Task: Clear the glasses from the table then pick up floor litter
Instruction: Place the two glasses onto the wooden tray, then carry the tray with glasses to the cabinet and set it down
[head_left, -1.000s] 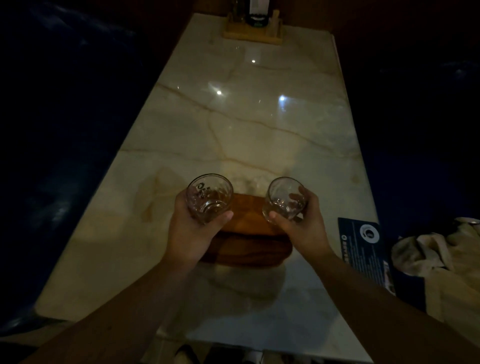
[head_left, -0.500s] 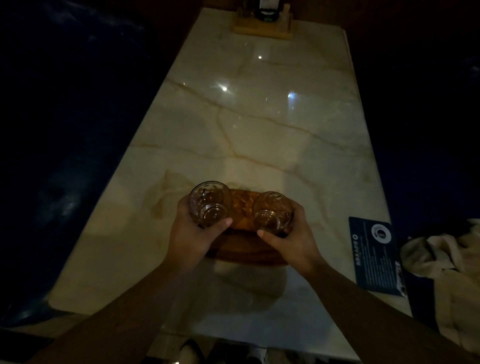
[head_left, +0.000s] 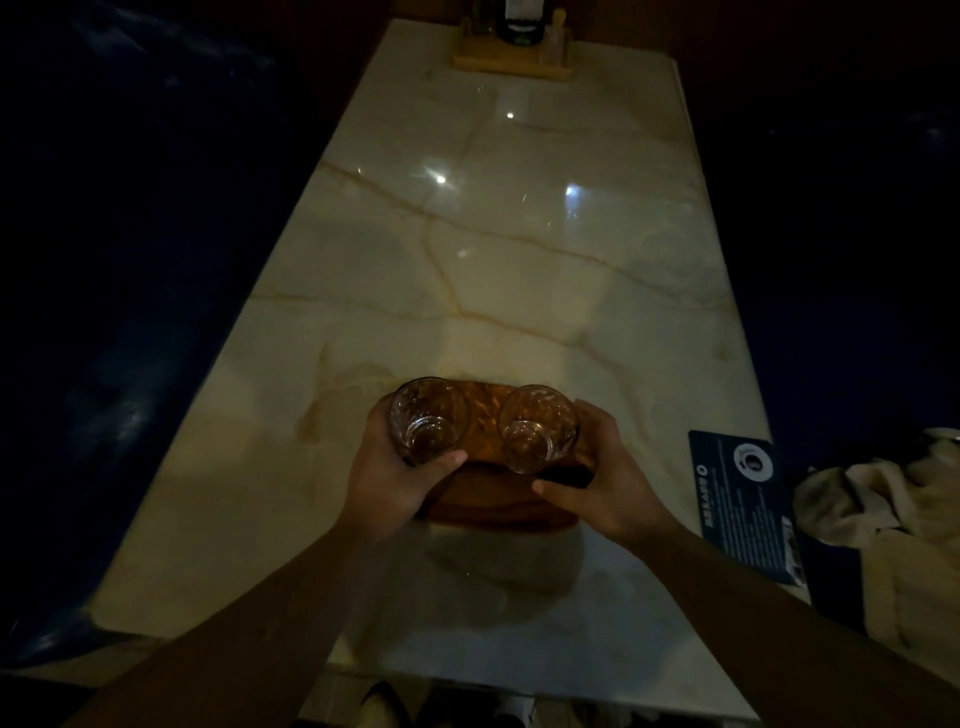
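Two clear glasses stand side by side over a brown wooden tray (head_left: 498, 506) near the front of the marble table (head_left: 519, 270). My left hand (head_left: 389, 483) wraps the left glass (head_left: 428, 418) from the left and below. My right hand (head_left: 608, 483) grips the right glass (head_left: 537, 426) from the right, its thumb under the glass. Both glasses are upright, and whether their bases touch the tray I cannot tell. The scene is dim. No floor litter is in view.
A dark blue card (head_left: 743, 504) lies at the table's right edge. A pale cloth (head_left: 893, 525) is bunched on the dark seat to the right. A wooden condiment holder (head_left: 511, 60) stands at the far end. Dark blue benches flank both sides.
My hands have brought the two glasses together and lower, from apart above the tray to side by side over it.
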